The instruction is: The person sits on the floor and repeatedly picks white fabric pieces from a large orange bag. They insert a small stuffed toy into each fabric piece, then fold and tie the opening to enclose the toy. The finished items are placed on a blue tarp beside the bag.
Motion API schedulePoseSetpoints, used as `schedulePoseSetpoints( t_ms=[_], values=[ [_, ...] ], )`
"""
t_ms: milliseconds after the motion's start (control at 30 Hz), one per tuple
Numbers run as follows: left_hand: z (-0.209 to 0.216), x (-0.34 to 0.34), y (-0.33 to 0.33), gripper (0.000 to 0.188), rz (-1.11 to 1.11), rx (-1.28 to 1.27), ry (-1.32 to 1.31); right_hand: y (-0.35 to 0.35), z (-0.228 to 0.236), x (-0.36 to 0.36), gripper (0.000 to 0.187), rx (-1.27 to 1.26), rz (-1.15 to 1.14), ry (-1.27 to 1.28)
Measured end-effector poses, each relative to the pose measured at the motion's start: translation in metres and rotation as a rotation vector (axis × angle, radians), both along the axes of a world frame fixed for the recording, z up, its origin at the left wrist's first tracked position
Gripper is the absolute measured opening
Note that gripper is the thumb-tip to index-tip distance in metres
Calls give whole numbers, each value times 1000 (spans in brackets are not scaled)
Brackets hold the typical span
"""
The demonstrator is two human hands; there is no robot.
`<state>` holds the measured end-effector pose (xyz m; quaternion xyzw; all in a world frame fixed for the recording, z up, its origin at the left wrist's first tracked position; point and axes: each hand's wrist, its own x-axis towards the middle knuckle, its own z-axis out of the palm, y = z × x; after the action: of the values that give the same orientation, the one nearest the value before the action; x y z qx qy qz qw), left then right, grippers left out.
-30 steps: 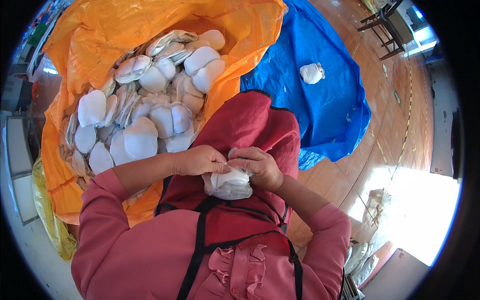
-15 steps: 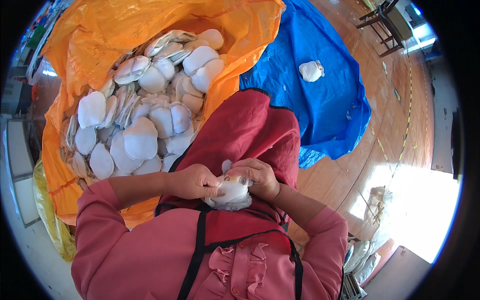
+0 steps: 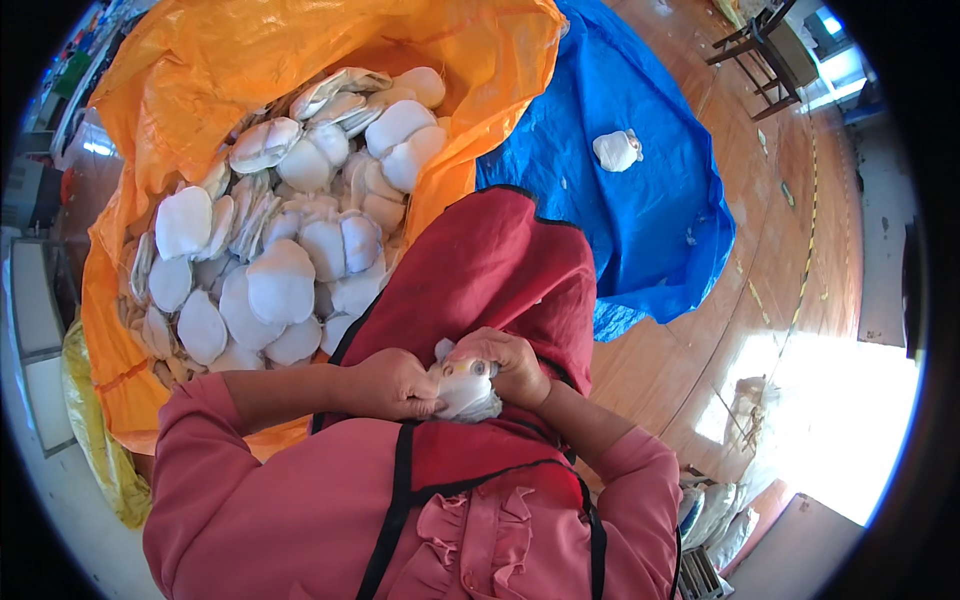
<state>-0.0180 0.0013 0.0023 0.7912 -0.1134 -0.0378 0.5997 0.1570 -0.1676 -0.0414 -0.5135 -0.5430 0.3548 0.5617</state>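
Note:
Over my lap, both hands grip a small white plush piece [image 3: 468, 400] with round eyes and a yellowish patch between them. My left hand [image 3: 392, 384] is closed, pinching the left edge of its white fabric. On the far right side, my right hand [image 3: 512, 364] has its fingers wrapped over the top, near the eyes. A small tuft sticks up between the hands. The palm sides of both hands are hidden. To the left lies a heap of flat, rounded white fabric pieces [image 3: 282, 282] inside an open orange sack [image 3: 330, 28].
A blue plastic sheet or sack [image 3: 645, 235] spreads at the far right of my knees, with one white stuffed piece [image 3: 617, 151] on it. A wooden chair [image 3: 775, 58] stands at the far right. A yellow bag [image 3: 97, 425] lies beside the orange sack.
My left hand has come slightly nearer my body and its fingers are curled tighter on the fabric. The plush piece looks pulled narrower. My right hand keeps its hold.

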Motion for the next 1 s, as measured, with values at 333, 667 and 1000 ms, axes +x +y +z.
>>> schedulePoseSetpoints(
  t_ms=[333, 667, 1000],
  values=[
    [10, 1, 30, 49, 198, -27, 328, 10, 37, 49, 66, -338, 443, 212],
    [15, -3, 21, 48, 325, -20, 360, 14, 39, 27, 62, -427, 234, 252],
    [8, -14, 10, 47, 365, -94, 350, 14, 38, 9, 56, -310, 4, -138]
  ],
)
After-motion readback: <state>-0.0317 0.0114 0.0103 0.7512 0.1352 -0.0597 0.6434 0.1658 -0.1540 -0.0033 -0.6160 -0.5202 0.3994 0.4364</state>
